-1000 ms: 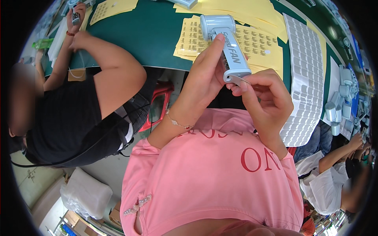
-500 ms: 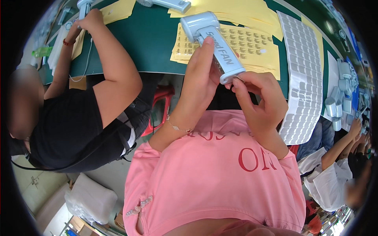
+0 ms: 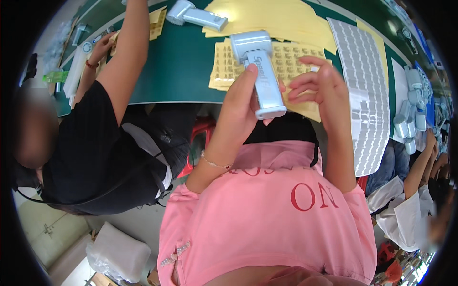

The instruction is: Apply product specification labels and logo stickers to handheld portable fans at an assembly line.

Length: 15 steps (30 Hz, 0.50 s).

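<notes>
**Pale Handheld Device Held Above the Sticker Sheets**

While the left hand (image 3: 241, 112) wraps the pale blue-grey handheld device (image 3: 260, 74), thumb laid along its face, the device stands upright at twelve o'clock of the pink shirt (image 3: 267, 214). At three o'clock of it the right hand (image 3: 322, 88) hovers, fingers loosely spread, holding nothing visible. Yellow sticker sheets (image 3: 291, 55) lie beneath on the green counter (image 3: 176, 62). At ten o'clock, a co-worker's arm (image 3: 126, 52) reaches across.

Bright even light, soft shadows, heavy fisheye bending, dark blurred rim
</notes>
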Tool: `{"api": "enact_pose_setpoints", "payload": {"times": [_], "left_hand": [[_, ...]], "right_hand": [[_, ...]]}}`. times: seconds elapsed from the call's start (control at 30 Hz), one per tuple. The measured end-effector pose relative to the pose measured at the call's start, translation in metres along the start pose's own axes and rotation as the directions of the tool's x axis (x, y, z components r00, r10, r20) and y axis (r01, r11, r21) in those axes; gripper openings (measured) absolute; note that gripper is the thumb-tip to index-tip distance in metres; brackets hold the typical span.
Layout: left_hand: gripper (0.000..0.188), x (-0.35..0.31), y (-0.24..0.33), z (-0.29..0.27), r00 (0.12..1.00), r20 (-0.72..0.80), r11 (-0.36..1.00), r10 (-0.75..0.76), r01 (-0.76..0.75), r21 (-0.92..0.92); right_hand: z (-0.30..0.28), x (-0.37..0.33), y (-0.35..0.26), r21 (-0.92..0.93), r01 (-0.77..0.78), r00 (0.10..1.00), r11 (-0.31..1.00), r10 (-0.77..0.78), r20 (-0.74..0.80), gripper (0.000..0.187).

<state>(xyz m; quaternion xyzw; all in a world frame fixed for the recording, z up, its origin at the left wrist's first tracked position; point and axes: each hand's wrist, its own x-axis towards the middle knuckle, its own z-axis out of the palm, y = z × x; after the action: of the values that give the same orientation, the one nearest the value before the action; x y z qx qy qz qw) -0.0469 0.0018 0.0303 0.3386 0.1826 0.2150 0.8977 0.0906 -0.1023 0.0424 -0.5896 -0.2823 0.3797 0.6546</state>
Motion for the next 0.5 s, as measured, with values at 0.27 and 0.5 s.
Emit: {"api": "enact_pose_setpoints", "payload": {"times": [0.27,0.5], "left_hand": [[0.051,0.059,0.029,-0.028,0.911,-0.175,0.836,0.374,-0.249,0.488],[0.035,0.048,0.02,-0.034,0.923,0.048,0.493,0.381,-0.247,0.834]], "right_hand": [[0.054,0.082,-0.004,-0.773,0.439,0.887,0.457,-0.355,0.294,0.048],[0.038,0.217,0.043,-0.838,0.539,0.757,0.081,-0.482,0.441,0.045]]}}
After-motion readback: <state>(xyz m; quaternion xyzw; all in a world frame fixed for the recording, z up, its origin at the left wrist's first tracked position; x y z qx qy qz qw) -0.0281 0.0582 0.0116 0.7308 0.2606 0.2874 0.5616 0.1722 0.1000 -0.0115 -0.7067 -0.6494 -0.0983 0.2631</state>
